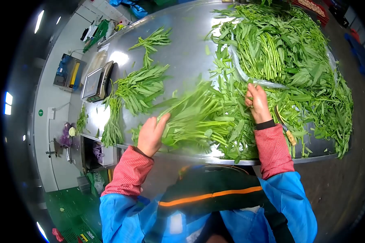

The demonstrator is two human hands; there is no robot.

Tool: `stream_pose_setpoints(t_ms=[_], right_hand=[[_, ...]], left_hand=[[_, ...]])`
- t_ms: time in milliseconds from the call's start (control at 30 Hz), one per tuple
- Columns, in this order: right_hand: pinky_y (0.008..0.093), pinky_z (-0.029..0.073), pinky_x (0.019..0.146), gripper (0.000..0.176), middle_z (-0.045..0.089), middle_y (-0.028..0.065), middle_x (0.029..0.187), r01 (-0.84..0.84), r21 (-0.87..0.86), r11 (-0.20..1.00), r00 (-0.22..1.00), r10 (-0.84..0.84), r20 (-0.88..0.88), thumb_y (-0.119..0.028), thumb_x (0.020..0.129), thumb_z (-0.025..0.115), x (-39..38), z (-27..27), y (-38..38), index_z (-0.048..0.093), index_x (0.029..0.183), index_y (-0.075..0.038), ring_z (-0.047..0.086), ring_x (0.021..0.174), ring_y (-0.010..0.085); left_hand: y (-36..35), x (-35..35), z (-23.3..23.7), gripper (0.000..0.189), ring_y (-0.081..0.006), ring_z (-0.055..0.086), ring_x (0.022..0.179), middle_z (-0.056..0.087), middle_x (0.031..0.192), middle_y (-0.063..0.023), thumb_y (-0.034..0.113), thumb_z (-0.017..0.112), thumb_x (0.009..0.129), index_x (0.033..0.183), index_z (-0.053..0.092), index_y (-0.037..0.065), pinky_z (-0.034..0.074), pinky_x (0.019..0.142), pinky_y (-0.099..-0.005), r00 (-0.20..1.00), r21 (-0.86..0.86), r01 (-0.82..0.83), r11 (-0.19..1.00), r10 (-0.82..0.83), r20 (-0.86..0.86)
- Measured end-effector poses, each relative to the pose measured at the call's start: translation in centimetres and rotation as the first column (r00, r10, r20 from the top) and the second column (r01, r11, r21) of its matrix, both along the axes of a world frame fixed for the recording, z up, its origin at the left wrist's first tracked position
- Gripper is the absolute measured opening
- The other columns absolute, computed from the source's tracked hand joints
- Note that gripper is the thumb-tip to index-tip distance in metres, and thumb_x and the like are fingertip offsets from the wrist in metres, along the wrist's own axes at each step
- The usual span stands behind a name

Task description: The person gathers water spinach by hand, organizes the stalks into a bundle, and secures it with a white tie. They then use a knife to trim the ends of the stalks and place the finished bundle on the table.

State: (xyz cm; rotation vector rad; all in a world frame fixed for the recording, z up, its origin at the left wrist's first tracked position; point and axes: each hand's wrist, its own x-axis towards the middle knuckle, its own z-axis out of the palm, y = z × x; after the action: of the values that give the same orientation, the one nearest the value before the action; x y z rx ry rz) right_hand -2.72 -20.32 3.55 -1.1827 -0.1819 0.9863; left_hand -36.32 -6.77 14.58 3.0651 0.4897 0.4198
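My left hand (151, 135) is closed around a loose bunch of water spinach (202, 117), whose leaves are smeared by motion. The stems of this bunch point right, toward the large heap. Over the near edge of the heap of water spinach (267, 52), my right hand (256, 101) has its fingers curled in; what they hold, if anything, is hidden. Just right of that wrist lies a sickle (290, 135) with a wooden handle, its curved blade among the leaves. Smaller sorted bunches (140, 87) lie on the metal table (178, 36) to the left.
A weighing scale (97, 84) stands at the table's left edge. Clear plastic film (241, 73) runs through the heap. Green crates (69, 210) are on the floor at lower left, and a red crate (312, 10) is at the far right.
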Motion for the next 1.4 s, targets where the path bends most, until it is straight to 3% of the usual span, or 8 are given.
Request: stream_pose_setpoints(t_ms=[200,433,600,900,967,1133,1267,1400], right_hand=[[0.037,0.048,0.085,0.06,0.065,0.0197,0.099,-0.422,-0.405,0.811,0.396,0.567,0.722,-0.034,0.074,0.074,-5.7,0.9,4.3,0.053,0.117,0.002,0.063,0.091,0.0296],[0.0372,0.047,0.08,0.031,0.066,0.0175,0.096,-0.224,-0.072,0.972,0.68,0.209,0.703,-0.014,0.08,0.062,-5.3,-3.4,4.0,0.061,0.106,0.002,0.062,0.089,0.026],[0.0449,0.047,0.076,0.042,0.063,0.0279,0.096,-0.013,-0.089,0.996,0.271,0.089,0.959,-0.018,0.086,0.06,-6.5,-4.3,3.5,0.055,0.122,0.002,0.062,0.088,0.0406],[0.0378,0.048,0.067,0.021,0.064,0.017,0.089,0.117,-0.033,0.993,0.278,-0.001,0.961,-0.012,0.089,0.059,-2.1,-7.7,4.4,0.055,0.104,0.002,0.061,0.071,0.0292],[0.0325,0.048,0.069,0.026,0.062,0.0102,0.093,-0.057,-0.227,0.972,0.696,0.202,0.689,-0.012,0.09,0.059,2.1,-8.8,3.3,0.055,0.113,0.0,0.059,0.074,0.022],[0.03,0.049,0.075,0.032,0.061,0.0068,0.102,-0.612,0.086,0.786,0.788,0.598,0.143,-0.009,0.087,0.059,-6.4,6.2,3.8,0.053,0.118,-0.002,0.057,0.087,0.015],[0.028,0.049,0.066,0.03,0.061,0.0041,0.087,-0.556,0.05,0.829,0.591,0.353,0.725,-0.007,0.086,0.06,-6.2,0.1,5.6,0.054,0.115,-0.003,0.058,0.079,0.0134],[0.0191,0.033,0.041,0.011,0.051,-0.0031,0.066,-0.219,-0.012,0.976,0.961,0.218,0.172,-0.015,0.09,0.059,-0.3,2.8,4.1,0.055,0.097,-0.009,0.043,0.05,0.0035]], left_hand=[[0.0,1.1,0.3,0.062,-0.0298,0.048,0.067,0.042,0.074,-0.0119,-0.008,0.053,0.066,0.126,0.054,0.006,0.04,0.057,-0.0384,0.997,-0.001,0.072,0.997,-0.072,0.004],[0.1,-0.6,0.4,0.072,-0.0321,0.049,0.068,0.043,0.073,-0.0121,-0.003,0.061,0.059,0.13,0.049,0.006,0.039,0.057,-0.0408,0.993,-0.057,0.077,0.995,-0.082,-0.081],[-0.6,-1.6,1.1,0.064,-0.0262,0.051,0.069,0.046,0.078,-0.01,0.002,0.05,0.079,0.141,0.037,0.016,0.043,0.059,-0.0378,0.994,-0.034,0.088,0.995,-0.09,-0.054],[-1.6,-4.1,0.7,0.073,-0.0321,0.056,0.082,0.053,0.09,-0.0124,0.0,0.06,0.067,0.137,0.04,0.009,0.049,0.068,-0.0403,1.0,-0.128,-0.011,0.992,0.012,0.005],[-1.6,-5.2,2.0,0.082,-0.0383,0.055,0.096,0.055,0.107,-0.0174,-0.004,0.066,0.058,0.134,0.041,0.009,0.049,0.079,-0.0446,0.979,-0.275,-0.203,0.94,0.19,-0.073],[-0.3,-3.4,-0.7,0.065,-0.0282,0.058,0.108,0.058,0.12,-0.0134,0.005,0.072,0.073,0.132,0.045,0.007,0.047,0.091,-0.0347,0.914,-0.402,-0.322,0.857,0.392,0.103],[-0.3,-0.4,-0.7,0.064,-0.0167,0.055,0.11,0.058,0.124,-0.0065,0.013,0.074,0.077,0.133,0.045,0.004,0.044,0.095,-0.0319,0.896,-0.963,-0.077,0.26,0.442,0.048],[-0.3,-1.9,-0.9,0.055,-0.0163,0.056,0.106,0.06,0.117,-0.008,-0.004,0.066,0.073,0.126,0.051,0.001,0.046,0.091,-0.0307,0.879,-0.997,-0.059,-0.042,0.472,-0.072]])
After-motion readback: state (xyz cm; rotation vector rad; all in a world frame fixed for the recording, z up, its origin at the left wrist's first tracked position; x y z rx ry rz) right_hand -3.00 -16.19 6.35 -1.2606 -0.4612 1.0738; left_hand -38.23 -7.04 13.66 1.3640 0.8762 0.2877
